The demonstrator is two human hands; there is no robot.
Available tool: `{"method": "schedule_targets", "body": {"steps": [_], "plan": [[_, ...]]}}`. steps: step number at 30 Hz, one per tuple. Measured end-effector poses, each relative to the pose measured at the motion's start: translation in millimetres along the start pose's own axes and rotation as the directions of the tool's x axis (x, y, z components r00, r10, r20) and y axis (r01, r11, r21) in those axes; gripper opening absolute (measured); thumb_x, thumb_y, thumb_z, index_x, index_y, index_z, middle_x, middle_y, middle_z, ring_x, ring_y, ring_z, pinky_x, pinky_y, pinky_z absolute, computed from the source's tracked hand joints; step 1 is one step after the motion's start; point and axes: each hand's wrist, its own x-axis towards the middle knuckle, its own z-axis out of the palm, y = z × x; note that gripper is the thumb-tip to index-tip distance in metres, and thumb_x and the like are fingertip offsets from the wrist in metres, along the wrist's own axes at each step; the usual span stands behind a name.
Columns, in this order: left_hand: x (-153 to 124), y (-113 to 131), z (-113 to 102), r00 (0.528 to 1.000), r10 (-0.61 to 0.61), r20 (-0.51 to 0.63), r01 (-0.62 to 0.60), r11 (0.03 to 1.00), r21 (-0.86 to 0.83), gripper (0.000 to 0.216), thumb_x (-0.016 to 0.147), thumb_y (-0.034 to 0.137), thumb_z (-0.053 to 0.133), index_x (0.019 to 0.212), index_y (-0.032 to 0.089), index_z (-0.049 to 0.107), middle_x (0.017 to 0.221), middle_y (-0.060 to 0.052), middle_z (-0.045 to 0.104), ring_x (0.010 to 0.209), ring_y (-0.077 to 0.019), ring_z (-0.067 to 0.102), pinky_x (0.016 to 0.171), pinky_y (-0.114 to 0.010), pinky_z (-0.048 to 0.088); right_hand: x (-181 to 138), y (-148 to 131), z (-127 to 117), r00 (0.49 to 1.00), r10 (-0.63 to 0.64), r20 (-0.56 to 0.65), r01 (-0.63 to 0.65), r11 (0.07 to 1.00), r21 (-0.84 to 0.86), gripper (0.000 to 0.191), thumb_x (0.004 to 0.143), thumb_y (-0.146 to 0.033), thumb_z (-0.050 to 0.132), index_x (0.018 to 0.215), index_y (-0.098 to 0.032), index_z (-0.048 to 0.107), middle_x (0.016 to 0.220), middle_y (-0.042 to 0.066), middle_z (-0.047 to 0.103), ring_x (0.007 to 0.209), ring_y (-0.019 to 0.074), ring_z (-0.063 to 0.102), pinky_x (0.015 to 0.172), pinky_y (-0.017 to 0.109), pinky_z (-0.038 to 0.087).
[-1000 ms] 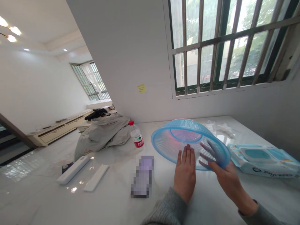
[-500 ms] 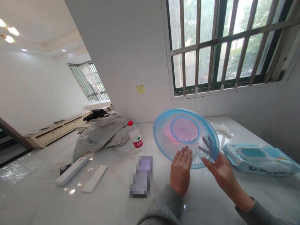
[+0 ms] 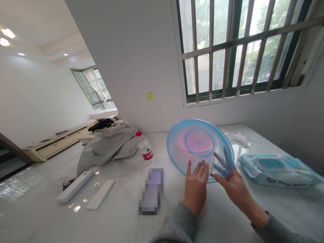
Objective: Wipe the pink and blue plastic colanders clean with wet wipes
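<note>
Head view: left hand (image 3: 196, 192), fingers (image 3: 199, 172) spread, rests against the lower rim of a blue plastic colander (image 3: 199, 141), held tilted up at 12 o'clock; right hand (image 3: 235, 189) pinches the rim at 1 o'clock (its fingertips (image 3: 220, 162) show through the mesh). On the worktop (image 3: 215, 222): wet-wipes pack (image 3: 277, 170) at 2 o'clock, water bottle (image 3: 144, 146) at 11 o'clock.

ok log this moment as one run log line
left hand: at lower rim of blue plastic colander | right hand: fingers behind colander | nearby: wet wipes pack, water bottle

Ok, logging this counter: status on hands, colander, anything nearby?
Right hand gripping the lower rim of the blue plastic colander, fingers showing through it. Left hand against that rim. Colander held up, tilted. Wet wipes pack to its right.
</note>
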Motion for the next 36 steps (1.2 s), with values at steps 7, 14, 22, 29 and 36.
{"method": "schedule_targets", "body": {"steps": [7,14,22,29,36], "plan": [[4,-13,-12,0.997,-0.022,-0.075,0.030,0.994,0.105,0.051,0.104,0.009,0.043,0.152,0.019,0.055,0.158,-0.005,0.058,0.148,-0.0176,0.052,0.136,-0.052,0.019,2,-28,-11,0.993,-0.031,-0.115,0.031,1.000,-0.005,0.090,0.081,-0.027,0.083,0.161,-0.039,0.044,0.158,0.011,0.058,0.125,0.0393,0.071,0.094,0.054,0.065],[2,-12,-6,0.984,0.004,-0.181,0.011,0.996,0.085,0.048,0.101,0.007,0.047,0.146,0.018,0.061,0.150,-0.006,0.065,0.141,-0.0189,0.060,0.133,-0.050,0.029,-2,-26,-5,0.989,-0.138,-0.054,0.133,0.988,-0.083,0.072,0.090,-0.041,0.078,0.157,-0.038,0.050,0.165,0.009,0.050,0.134,0.0392,0.064,0.110,0.061,0.054],[5,-6,-12,0.967,0.031,-0.253,-0.044,0.998,-0.044,0.042,0.105,0.013,0.049,0.144,0.020,0.063,0.144,-0.004,0.070,0.135,-0.0174,0.064,0.132,-0.046,0.030,-12,-1,1,0.987,-0.149,0.061,0.157,0.977,-0.142,0.095,0.090,-0.042,0.080,0.168,-0.045,0.026,0.172,0.005,0.038,0.154,0.0383,0.043,0.121,0.063,0.042],[4,-6,-10,0.980,0.023,-0.200,-0.042,0.995,-0.092,0.041,0.104,0.014,0.052,0.141,0.023,0.065,0.139,-0.002,0.073,0.128,-0.0170,0.070,0.134,-0.048,0.026,-8,10,0,0.996,-0.055,0.067,0.063,0.992,-0.110,0.094,0.094,-0.040,0.077,0.169,-0.044,0.021,0.164,0.009,0.050,0.144,0.0337,0.056,0.115,0.060,0.051],[5,-9,-6,0.992,0.049,-0.120,-0.059,0.995,-0.081,0.043,0.106,0.016,0.050,0.146,0.024,0.061,0.146,-0.002,0.069,0.134,-0.0144,0.065,0.137,-0.047,0.010,0,-9,-2,0.999,-0.036,-0.027,0.035,0.998,-0.049,0.101,0.083,-0.035,0.084,0.168,-0.042,0.028,0.162,0.008,0.054,0.137,0.0345,0.063,0.120,0.061,0.044]]}}
